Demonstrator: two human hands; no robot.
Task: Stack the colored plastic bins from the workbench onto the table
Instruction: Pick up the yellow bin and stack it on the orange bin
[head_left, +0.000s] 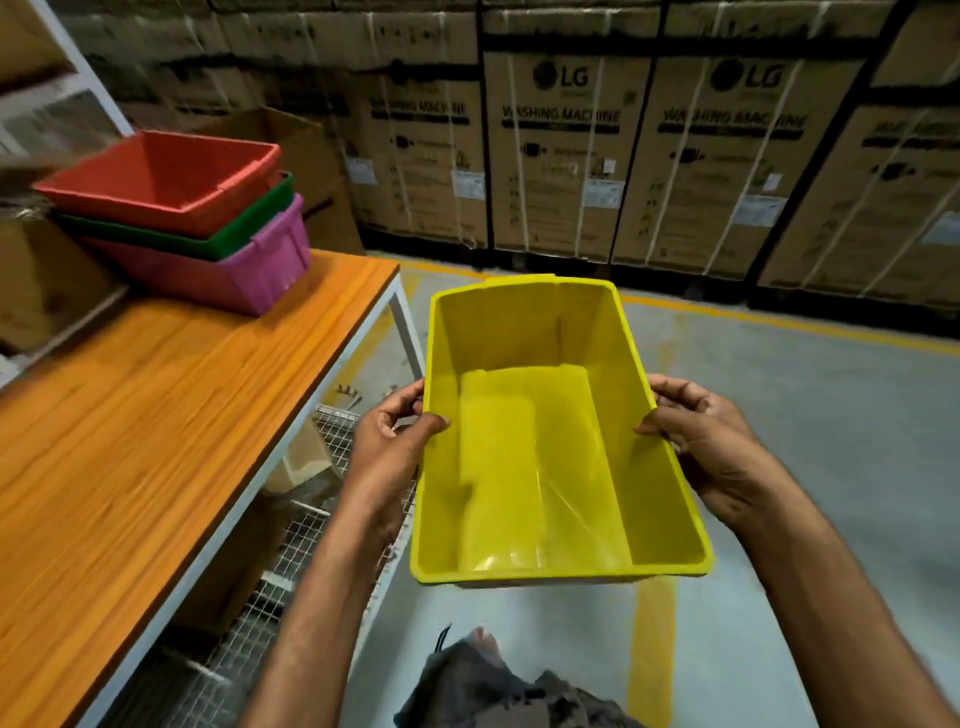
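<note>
Already three plastic bins sit nested on the wood-topped desk (171, 415): red bin (161, 179) uppermost, green bin (249, 228) beneath, pink bin (260, 270) lowest. Likely one bin remains (no others show). The rectangular yellow plastic bin (545, 441) hangs over the floor just beside the desk, the left hand (389, 447) and right hand (711, 447) each closing their grip on a long rim, thumbs inside.

Dim warehouse light, warm cast, source not visible. Motion blur smears the table (156, 415) top, cardboard boxes (571, 145) and stacked bins at the far left corner. Wide-angle bending at frame edges. Soft glare streak inside the yellow bin (545, 467); corners dark.
</note>
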